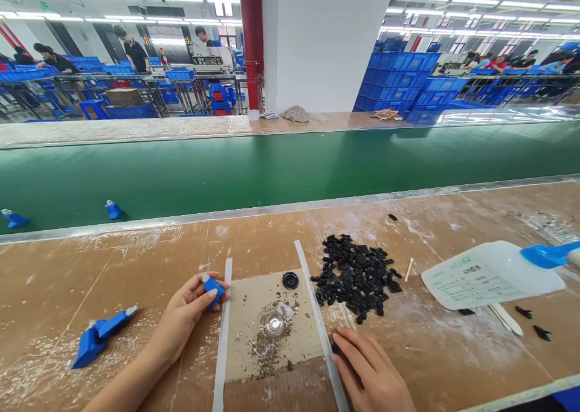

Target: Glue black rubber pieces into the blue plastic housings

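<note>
"What are the hands doing?"

"The left hand (pixel 183 321) grips a small blue plastic part (pixel 212 289). The right hand (pixel 372 371) curls over a small black piece (pixel 336 347), mostly hidden."

"And nearby?"

"A heap of black plastic pieces (pixel 356 276) lies on the table (pixel 58 291), just beside a flecked cardboard sheet (pixel 240 339) edged by white strips (pixel 222 333)."

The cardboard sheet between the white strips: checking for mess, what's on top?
The cardboard sheet holds a black disc, a shiny round piece and dark specks; the surface beneath them is covered.
</note>
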The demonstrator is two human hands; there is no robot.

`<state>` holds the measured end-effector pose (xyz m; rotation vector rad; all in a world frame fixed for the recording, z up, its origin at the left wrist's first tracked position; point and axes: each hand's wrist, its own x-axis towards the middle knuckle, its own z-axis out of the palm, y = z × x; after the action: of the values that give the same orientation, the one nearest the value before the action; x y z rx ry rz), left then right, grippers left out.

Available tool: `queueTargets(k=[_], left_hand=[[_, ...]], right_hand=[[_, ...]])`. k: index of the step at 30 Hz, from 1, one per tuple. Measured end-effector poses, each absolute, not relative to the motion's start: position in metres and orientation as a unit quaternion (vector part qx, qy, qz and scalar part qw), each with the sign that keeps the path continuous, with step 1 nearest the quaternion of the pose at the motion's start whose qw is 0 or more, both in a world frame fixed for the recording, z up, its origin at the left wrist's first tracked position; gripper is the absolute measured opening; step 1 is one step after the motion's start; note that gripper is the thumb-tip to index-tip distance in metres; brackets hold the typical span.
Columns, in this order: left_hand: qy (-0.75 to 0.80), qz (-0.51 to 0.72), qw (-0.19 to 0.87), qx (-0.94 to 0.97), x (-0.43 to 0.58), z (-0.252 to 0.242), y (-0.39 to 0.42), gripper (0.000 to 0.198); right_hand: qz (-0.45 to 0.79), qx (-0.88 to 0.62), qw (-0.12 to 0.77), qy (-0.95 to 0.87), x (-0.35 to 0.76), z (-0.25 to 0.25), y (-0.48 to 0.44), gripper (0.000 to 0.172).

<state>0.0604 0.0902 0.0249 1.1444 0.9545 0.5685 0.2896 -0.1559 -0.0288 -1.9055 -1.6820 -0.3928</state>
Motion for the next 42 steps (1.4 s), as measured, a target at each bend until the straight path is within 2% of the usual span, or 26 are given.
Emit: queueTargets(k=[5, 13, 20, 22, 25, 30, 38, 42], left_hand=[[0.423, 0.25, 0.682, 0.542, 0.06, 0.02, 0.089, 0.037], [0.419, 0.24, 0.667, 0.567, 0.058, 0.02, 0.087, 0.034], [0.419, 0.235, 0.658, 0.58, 0.058, 0.02, 0.086, 0.036], [0.416, 0.236, 0.663, 0.577, 0.057, 0.019, 0.086, 0.036], [0.412, 0.236, 0.667, 0.574, 0.057, 0.019, 0.085, 0.035], [0.417, 0.233, 0.669, 0.569, 0.059, 0.021, 0.084, 0.035], [0.407, 0.233, 0.676, 0.568, 0.057, 0.018, 0.084, 0.032], [0.402, 0.231, 0.682, 0.566, 0.057, 0.019, 0.083, 0.037]], right_hand=[[-0.176, -0.715, 0.257, -0.626, 0.286, -0.019, -0.148, 0.033], [-0.071, -0.777, 0.277, -0.561, 0.289, -0.018, -0.145, 0.033], [-0.14, -0.792, 0.263, -0.532, 0.283, -0.03, -0.143, 0.036], [-0.124, -0.793, 0.272, -0.531, 0.286, -0.033, -0.15, 0.039], [-0.063, -0.782, 0.305, -0.54, 0.296, -0.035, -0.163, 0.033], [-0.04, -0.701, 0.348, -0.621, 0.311, -0.032, -0.166, 0.028], [0.031, -0.68, 0.381, -0.625, 0.316, -0.027, -0.154, 0.024], [0.076, -0.675, 0.377, -0.63, 0.313, -0.022, -0.146, 0.022]])
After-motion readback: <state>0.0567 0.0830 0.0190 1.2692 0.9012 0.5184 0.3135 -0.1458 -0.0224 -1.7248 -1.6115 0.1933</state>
